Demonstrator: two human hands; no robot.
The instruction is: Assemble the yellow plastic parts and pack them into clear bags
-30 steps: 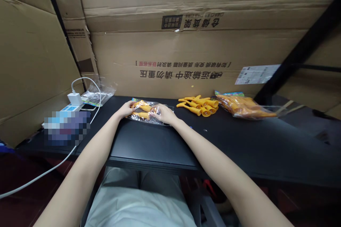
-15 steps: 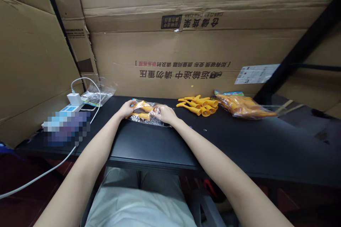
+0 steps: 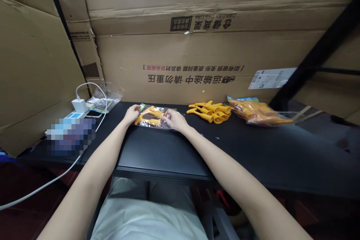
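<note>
A clear plastic bag (image 3: 149, 124) with yellow-orange finger-shaped plastic toys (image 3: 153, 111) inside lies on the black table in front of me. My left hand (image 3: 131, 114) pinches the bag's left end, beside its green and blue printed header. At the other end, my right hand (image 3: 176, 120) has its thumb and fingers closed on the plastic, close to the wide ends of the toys. Its fingertips are partly hidden. To the right sits a loose pile of the same yellow-orange toys (image 3: 210, 111), apart from my hand.
Farther right lies a filled bag of yellow-orange toys (image 3: 255, 111). On the left are a power strip with a white charger (image 3: 79, 105), a trailing white cable (image 3: 64, 171), a phone (image 3: 93, 114) and crumpled clear plastic bags (image 3: 105, 99). A cardboard wall (image 3: 168, 50) stands behind the table (image 3: 160, 153).
The toys inside the bag have shifted, with their wide ends now slightly right. My right hand has changed its grip a little at the bag's right side; my left hand stays at the header end.
</note>
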